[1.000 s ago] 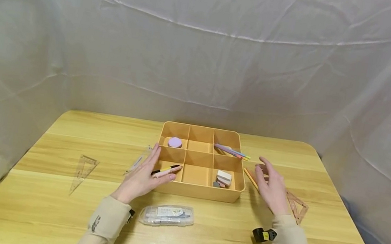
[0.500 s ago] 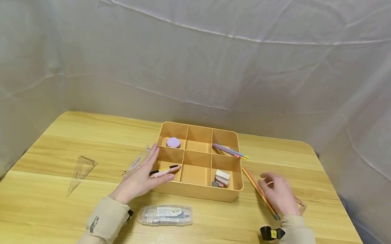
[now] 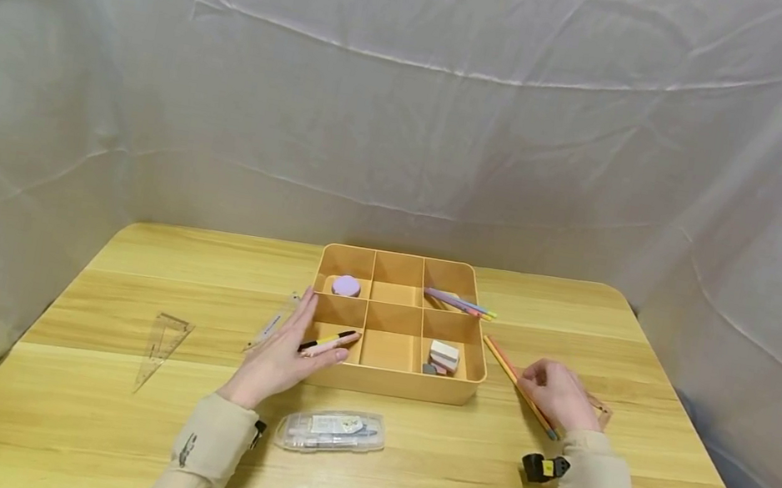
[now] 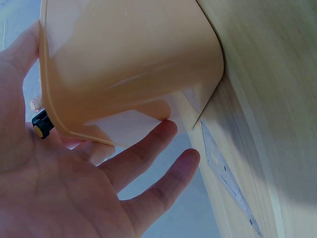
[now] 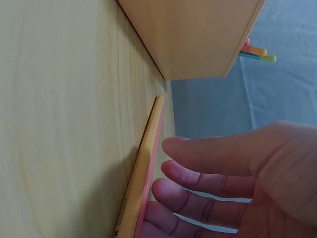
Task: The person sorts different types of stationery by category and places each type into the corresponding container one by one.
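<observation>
My left hand (image 3: 274,366) rests against the left side of a six-compartment orange organizer box (image 3: 385,382), fingers along the outer wall and thumb over the front-left compartment. Pens (image 3: 334,343) lie in that compartment. To the box's right, my right hand (image 3: 561,394) is low over the table beside a yellow pencil and a red pencil lying together. In the right wrist view, the thumb (image 5: 213,151) and fingertips are apart, close beside the yellow pencil (image 5: 136,193) and red pencil (image 5: 152,173); whether they touch, I cannot tell.
A clear pencil case (image 3: 332,433) lies in front of the box. Set squares lie at left (image 3: 161,349) and partly under the right hand; a ruler (image 3: 272,327) is beside the box. Erasers (image 3: 445,357), a purple round item (image 3: 346,285) and pencils (image 3: 458,302) occupy compartments.
My right hand has moved right and down to the table beside the loose pencils, its fingers drawing closer together. The left hand keeps its place at the box.
</observation>
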Motion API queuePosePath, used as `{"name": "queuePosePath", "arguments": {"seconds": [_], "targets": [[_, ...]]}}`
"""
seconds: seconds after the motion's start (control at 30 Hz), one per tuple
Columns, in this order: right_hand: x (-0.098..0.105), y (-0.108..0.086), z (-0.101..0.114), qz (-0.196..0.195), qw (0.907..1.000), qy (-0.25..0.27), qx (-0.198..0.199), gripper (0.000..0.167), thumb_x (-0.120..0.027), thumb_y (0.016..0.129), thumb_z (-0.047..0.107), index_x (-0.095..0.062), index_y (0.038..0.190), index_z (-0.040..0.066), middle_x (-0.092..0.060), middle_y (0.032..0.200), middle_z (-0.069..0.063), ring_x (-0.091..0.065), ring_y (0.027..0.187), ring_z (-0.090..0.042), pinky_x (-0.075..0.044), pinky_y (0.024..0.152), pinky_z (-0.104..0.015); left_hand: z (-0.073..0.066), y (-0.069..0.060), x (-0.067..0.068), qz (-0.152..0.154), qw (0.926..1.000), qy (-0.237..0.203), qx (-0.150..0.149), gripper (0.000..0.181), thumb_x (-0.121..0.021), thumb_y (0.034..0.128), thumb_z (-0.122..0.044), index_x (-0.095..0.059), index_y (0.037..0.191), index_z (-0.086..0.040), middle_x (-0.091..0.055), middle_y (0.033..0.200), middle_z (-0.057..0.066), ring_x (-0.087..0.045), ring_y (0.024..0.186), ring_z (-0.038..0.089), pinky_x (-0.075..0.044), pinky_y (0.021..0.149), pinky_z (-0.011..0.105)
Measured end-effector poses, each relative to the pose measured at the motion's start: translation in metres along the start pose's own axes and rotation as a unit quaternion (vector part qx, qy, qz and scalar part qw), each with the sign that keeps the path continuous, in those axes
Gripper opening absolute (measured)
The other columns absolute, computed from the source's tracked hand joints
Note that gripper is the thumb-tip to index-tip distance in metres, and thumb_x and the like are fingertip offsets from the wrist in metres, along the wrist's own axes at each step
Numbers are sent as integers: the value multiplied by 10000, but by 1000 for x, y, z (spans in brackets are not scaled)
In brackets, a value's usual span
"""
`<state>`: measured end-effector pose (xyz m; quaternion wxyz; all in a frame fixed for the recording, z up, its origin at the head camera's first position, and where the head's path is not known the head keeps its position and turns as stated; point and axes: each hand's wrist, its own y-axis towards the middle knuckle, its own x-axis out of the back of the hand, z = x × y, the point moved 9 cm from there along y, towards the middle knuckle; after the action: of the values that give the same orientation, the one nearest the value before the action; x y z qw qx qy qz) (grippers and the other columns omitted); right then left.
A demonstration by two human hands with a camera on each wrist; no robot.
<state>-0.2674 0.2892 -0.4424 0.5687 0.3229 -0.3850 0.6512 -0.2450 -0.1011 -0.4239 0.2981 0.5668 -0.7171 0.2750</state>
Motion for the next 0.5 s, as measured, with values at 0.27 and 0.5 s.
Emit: {"name": "queuePosePath", "arguments": {"seconds": [0.27, 0.5], "targets": [[-4, 2, -6, 80, 9998, -17, -196, 191, -664, 940, 149, -698, 1013, -24, -701, 944, -145, -617, 837, -223, -526, 741, -391, 1, 0, 0, -6, 10000, -9, -25, 1059, -614, 928, -600, 8, 1628, -106, 107, 1708, -3, -59, 1575, 375, -108, 1256, 635], [-4, 1, -6, 83, 9999, -68, -115, 171, -668, 929, 131, -706, 980, -28, -712, 926, -156, -639, 837, -236, -527, 769, -438, 1, 0, 0, 8, 10000, -22, 12, 1059, -609, 926, -610, 34, 1626, -143, 106, 1707, -10, -70, 1572, 382, -144, 1237, 664]]}}
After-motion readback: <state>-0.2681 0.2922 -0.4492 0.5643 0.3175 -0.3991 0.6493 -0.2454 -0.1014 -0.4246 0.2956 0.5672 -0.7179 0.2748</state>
